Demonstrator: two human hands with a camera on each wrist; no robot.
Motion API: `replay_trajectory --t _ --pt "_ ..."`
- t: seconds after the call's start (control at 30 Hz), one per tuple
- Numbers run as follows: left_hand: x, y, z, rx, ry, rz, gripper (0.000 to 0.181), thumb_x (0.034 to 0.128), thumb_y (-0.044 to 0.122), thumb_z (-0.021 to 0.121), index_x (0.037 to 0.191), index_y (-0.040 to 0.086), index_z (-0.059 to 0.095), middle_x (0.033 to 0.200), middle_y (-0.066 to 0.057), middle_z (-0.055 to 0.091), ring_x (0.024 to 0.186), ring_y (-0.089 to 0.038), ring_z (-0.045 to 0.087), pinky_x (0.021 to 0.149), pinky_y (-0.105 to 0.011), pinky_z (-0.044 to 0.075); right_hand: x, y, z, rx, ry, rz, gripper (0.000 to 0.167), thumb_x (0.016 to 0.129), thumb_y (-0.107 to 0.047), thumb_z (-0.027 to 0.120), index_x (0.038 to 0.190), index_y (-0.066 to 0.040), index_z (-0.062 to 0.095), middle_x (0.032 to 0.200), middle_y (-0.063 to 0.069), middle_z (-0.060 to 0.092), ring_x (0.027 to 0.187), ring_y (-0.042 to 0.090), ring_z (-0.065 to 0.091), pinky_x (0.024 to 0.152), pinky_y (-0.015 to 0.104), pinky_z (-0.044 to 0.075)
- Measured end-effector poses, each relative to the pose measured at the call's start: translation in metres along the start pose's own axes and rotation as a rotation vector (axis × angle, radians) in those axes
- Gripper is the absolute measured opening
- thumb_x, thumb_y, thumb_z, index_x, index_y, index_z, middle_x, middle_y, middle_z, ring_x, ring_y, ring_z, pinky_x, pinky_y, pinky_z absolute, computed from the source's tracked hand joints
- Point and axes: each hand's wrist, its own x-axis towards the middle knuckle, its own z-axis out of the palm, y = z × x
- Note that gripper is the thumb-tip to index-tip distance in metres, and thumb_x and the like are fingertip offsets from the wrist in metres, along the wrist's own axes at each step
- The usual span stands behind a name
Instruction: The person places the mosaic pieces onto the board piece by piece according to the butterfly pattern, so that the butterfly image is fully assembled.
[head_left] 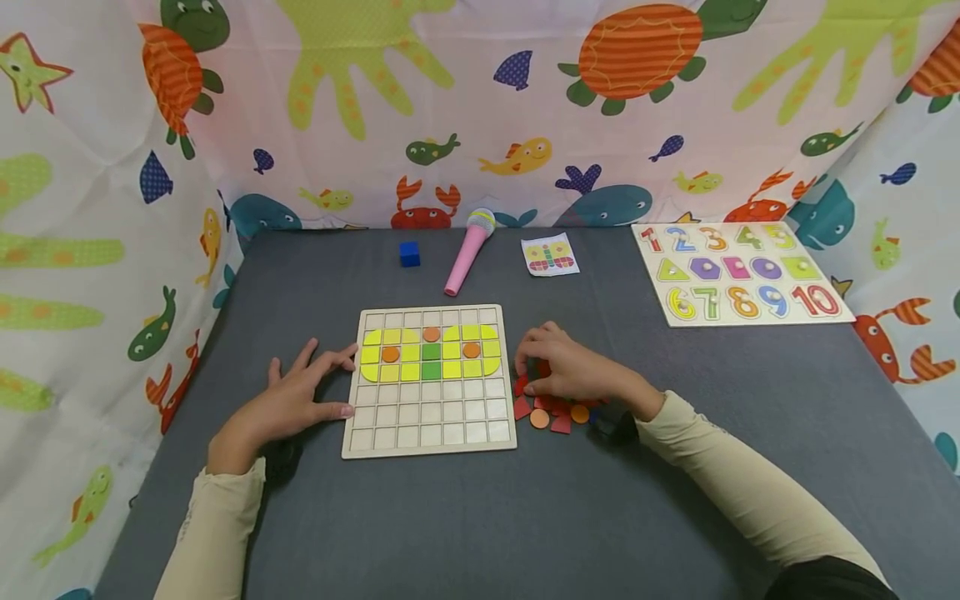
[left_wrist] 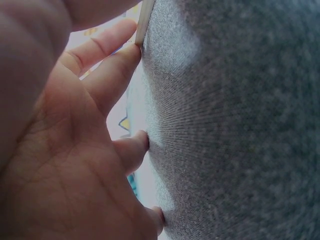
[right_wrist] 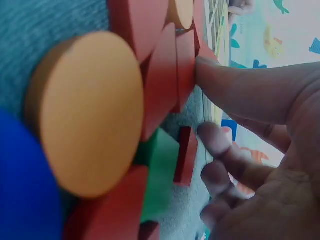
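A wooden grid board [head_left: 430,412] lies on the table, its upper part filled with yellow tiles [head_left: 410,371], green tiles [head_left: 431,352] and orange discs [head_left: 471,350]. My left hand [head_left: 288,400] spreads its fingers at the board's left edge, thumb and a finger touching it, as the left wrist view also shows. Just right of the board, my right hand [head_left: 566,367] reaches over a pile of small red pieces [head_left: 561,423]. In the right wrist view its thumb [right_wrist: 215,75] touches a red piece [right_wrist: 185,70], while the other fingers hang apart, loosely bent. A green piece [right_wrist: 162,172] lies below them.
Behind the board are a blue cube [head_left: 409,254], a pink toy microphone [head_left: 468,254] and a pattern card [head_left: 550,255]. A number puzzle board [head_left: 750,275] lies at the far right. Patterned cloth [head_left: 480,100] hangs around the grey table [head_left: 480,525]. An orange disc [right_wrist: 90,115] lies in the pile.
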Motion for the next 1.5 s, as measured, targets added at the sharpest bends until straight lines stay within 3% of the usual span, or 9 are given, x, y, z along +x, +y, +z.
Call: replay_trajectory --t 0.13,0.23,0.47,0.57,0.8,1.17,1.5 --pt "0.0 0.001 -0.001 0.0 -0.007 -0.006 0.059 0.0928 0.036 0.086 0.137 0.014 0.053 0.176 -0.012 0.024 0.159 -0.054 -0.008 0.11 -0.081 -0.021 0.0 -0.001 -0.004 0.079 -0.004 0.004 0.017 0.096 -0.006 0.081 0.098 -0.015 0.067 0.088 -0.005 0.061 0.083 0.019 0.054 0.072 0.035 0.047" --pt "0.001 0.002 -0.001 -0.002 -0.012 -0.01 0.059 0.0927 0.036 0.086 0.136 0.014 0.053 0.176 -0.012 0.024 0.159 -0.054 -0.008 0.11 -0.081 -0.021 0.003 -0.004 -0.007 0.133 -0.004 0.022 0.012 0.099 -0.005 0.078 0.101 -0.013 0.069 0.085 -0.004 0.063 0.075 0.016 0.058 0.069 0.033 0.049" --pt "0.0 0.002 -0.001 0.004 -0.012 -0.015 0.059 0.0925 0.035 0.087 0.136 0.014 0.054 0.176 -0.013 0.025 0.159 -0.054 -0.008 0.11 -0.081 -0.021 0.024 -0.016 0.001 0.105 0.025 -0.017 0.012 0.1 -0.008 0.077 0.111 -0.009 0.077 0.102 -0.003 0.073 0.085 0.015 0.061 0.077 0.033 0.053" --pt "-0.001 0.002 -0.001 0.003 -0.009 -0.015 0.059 0.0923 0.036 0.087 0.136 0.014 0.054 0.176 -0.013 0.025 0.159 -0.054 -0.007 0.11 -0.081 -0.021 0.036 -0.026 0.009 0.129 0.016 -0.035 0.011 0.099 -0.007 0.077 0.11 -0.009 0.077 0.1 -0.002 0.072 0.083 0.015 0.06 0.074 0.031 0.052" --pt "-0.005 0.0 0.001 -0.006 -0.004 -0.014 0.058 0.0921 0.034 0.087 0.136 0.014 0.054 0.175 -0.014 0.026 0.159 -0.055 -0.007 0.11 -0.081 -0.021 0.073 -0.047 0.031 0.188 -0.018 -0.078 0.004 0.101 -0.009 0.076 0.105 -0.009 0.075 0.094 -0.004 0.07 0.086 0.012 0.062 0.08 0.027 0.055" --pt "-0.005 0.0 0.002 -0.011 -0.003 -0.017 0.058 0.0924 0.036 0.086 0.135 0.015 0.054 0.175 -0.015 0.027 0.159 -0.056 -0.007 0.108 -0.083 -0.021 0.123 -0.085 0.056 0.169 -0.054 -0.138 0.004 0.1 -0.005 0.074 0.103 -0.007 0.071 0.093 -0.001 0.069 0.086 0.013 0.063 0.081 0.023 0.053" --pt "-0.001 0.002 -0.002 -0.011 -0.003 -0.005 0.059 0.0923 0.036 0.086 0.137 0.015 0.054 0.176 -0.014 0.025 0.159 -0.055 -0.009 0.108 -0.081 -0.022 0.153 -0.102 0.072 0.149 -0.037 -0.171 0.007 0.102 -0.005 0.072 0.096 -0.007 0.072 0.085 -0.001 0.064 0.079 0.012 0.057 0.073 0.021 0.046"
